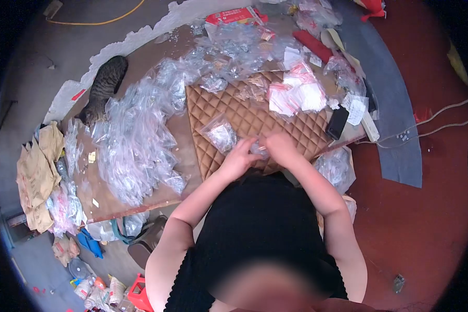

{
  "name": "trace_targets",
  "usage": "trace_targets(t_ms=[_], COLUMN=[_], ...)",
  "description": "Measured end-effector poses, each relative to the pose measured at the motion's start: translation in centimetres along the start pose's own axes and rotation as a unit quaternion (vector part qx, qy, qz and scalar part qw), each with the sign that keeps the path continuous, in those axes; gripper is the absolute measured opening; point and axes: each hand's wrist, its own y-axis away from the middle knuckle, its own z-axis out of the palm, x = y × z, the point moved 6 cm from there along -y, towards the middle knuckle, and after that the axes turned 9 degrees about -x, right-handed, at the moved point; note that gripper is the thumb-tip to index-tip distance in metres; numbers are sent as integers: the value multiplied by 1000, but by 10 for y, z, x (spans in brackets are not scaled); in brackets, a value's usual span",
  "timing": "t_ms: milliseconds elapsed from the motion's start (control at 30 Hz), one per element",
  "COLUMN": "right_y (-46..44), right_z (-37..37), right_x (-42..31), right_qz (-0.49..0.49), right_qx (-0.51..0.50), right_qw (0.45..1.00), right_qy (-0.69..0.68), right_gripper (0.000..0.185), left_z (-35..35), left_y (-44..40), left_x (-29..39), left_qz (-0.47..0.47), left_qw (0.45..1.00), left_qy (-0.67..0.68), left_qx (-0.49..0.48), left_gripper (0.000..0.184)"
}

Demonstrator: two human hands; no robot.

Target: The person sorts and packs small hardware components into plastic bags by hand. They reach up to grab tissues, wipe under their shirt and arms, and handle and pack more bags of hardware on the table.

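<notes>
On the quilted mat (205, 108), left hand (239, 159) and right hand (279, 146) pinch a clear bag (259, 149); nearer the left, at its ten o'clock, lies a filled packet (221, 136).

Quilted mat (249, 118): bare stretch between right hand (276, 146) and white-and-pink packets (298, 93); room to pass. Filled clear bag (221, 135) lies just beyond left hand (238, 159), in the way. Left of mat, narrow strip of tabletop (186, 140) open, then heaped bags (135, 140) block passage. Right of right hand, bare mat runs as far as black phone (337, 123).
</notes>
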Motion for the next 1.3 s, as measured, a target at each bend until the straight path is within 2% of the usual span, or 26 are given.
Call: trace_targets(t_ms=[67, 133, 267, 333, 367, 433, 567, 600, 633, 767, 833, 867, 933, 1067, 1133, 1167, 1233, 1300], right_y=[11, 29, 44, 42, 38, 24, 22, 26, 33, 44, 40, 38, 36, 32, 31, 31, 33, 34], right_z=[-13, -58, -64, -43, -23, 23, 32, 17, 3, -23, -11, -6, -11, -11, -9, -9, -4, -6], right_x=[-10, -24, -20, -22, -17, -9, -3, 1, 6, 3, 11, 12, 7, 3, 5, 6, 18, 23], right_qz=[5, -81, -122, -147, -143, -83, -86, -71, -55, -70, -36, -37, -82, -20, 2, 2, 39, 24], right_qx=[-25, 79, 52, 30, 31, -57, -84, 15, 112, 122, 74, 75, 178, 179, 158, 158, 146, 153], right_qw=[1000, 967, 976, 984, 985, 995, 992, 997, 991, 989, 996, 995, 976, 971, 971, 972, 951, 954], right_qy=[-18, -227, -173, -96, -96, -21, 47, 5, -37, 43, -43, -44, -96, -157, -177, -176, -270, -258], right_gripper=[35, 47, 54, 46, 46, 34, 24, 21, 19, 18, 16, 16, 15, 15, 15, 15, 12, 12], left_z=[-6, -14, -22, -19, -16, -11, -11, -17, -23, -34, -35, -33, -32, -7, 7, 6, -4, -8], left_y=[-2, -4, -1, -5, -9, -12, -8, -6, -3, -3, -3, -2, -7, -13, -14, -13, -10, -10], left_x=[3, 3, -1, 1, 5, 10, 0, -3, -7, -15, -17, -17, -22, -18, -16, -16, -18, -25], left_qz=[4, 6, 14, 24, 50, 78, 73, 65, 40, 44, 42, 41, -74, -32, -53, -52, -63, -74], left_qw=[1000, 1000, 999, 999, 998, 996, 996, 995, 996, 995, 992, 992, 997, 993, 976, 976, 985, 991], left_qy=[0, -1, 17, 11, 26, 42, -21, -60, -68, -85, -117, -118, -30, -112, -189, -189, -153, -111], left_qx=[9, 18, 25, 18, 8, -6, -36, -42, -41, -40, -15, -15, -12, -25, -90, -89, -42, -20], left_gripper=[30, 31, 30, 32, 33, 34, 31, 30, 36, 35, 31, 31, 27, 30, 29, 29, 28, 28])
